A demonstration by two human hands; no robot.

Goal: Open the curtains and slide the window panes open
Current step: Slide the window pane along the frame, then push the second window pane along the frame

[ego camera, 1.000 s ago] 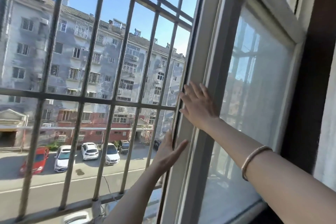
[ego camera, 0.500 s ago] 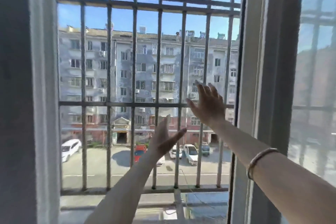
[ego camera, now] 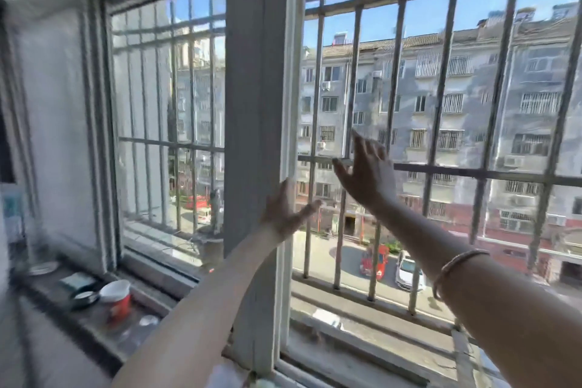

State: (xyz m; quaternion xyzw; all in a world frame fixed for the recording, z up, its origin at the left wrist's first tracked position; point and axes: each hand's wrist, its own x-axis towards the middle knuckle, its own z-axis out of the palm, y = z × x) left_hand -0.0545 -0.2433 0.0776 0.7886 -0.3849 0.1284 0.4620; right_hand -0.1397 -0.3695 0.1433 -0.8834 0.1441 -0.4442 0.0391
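Both hands (ego camera: pixel 285 209) beside pane edge (ego camera: pixel 288 104)

Open hands (ego camera: pixel 285 211) before window frame (ego camera: pixel 252 135)

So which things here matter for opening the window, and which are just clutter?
Job: window frame; left pane; left hand; right hand.
Clutter: red cup; round lid; green card; all on the sill.

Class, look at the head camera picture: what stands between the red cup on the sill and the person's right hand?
In the head view, the grey upright window frame and the left hand at its edge stand between the red cup and the right hand.
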